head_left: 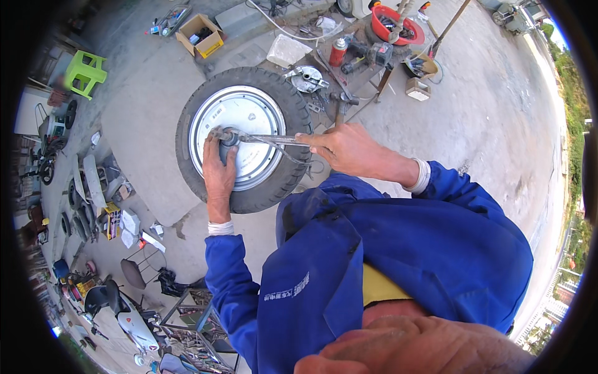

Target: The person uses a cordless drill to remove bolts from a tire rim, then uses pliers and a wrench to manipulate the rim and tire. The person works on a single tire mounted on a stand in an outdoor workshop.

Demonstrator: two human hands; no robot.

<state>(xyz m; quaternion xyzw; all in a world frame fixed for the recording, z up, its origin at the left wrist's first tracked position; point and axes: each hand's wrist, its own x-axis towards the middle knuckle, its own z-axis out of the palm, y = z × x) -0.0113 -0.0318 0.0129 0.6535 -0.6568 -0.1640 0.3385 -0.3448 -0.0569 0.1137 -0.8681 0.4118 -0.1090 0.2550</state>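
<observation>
A wheel with a black treaded tyre point(194, 106) and a silver hub point(249, 103) lies flat on the ground before me. A long metal wrench point(274, 139) reaches across the hub from its centre toward the right. My right hand point(349, 149) is closed round the outer end of its handle. At the hub's centre my left hand point(219, 168) curls its fingers and thumb about the wrench's head; the exact contact is partly hidden. A grey cable point(288, 153) comes out beside the wrench and trails over the tyre.
Beyond the wheel lie a hammer point(340, 103), a brake drum plate point(306, 79), a white block point(288, 51), a red spray can point(337, 52) and a red basin point(397, 28) of parts. A cardboard box point(199, 35) and green stool point(85, 74) stand farther left. Scooter parts line the left side.
</observation>
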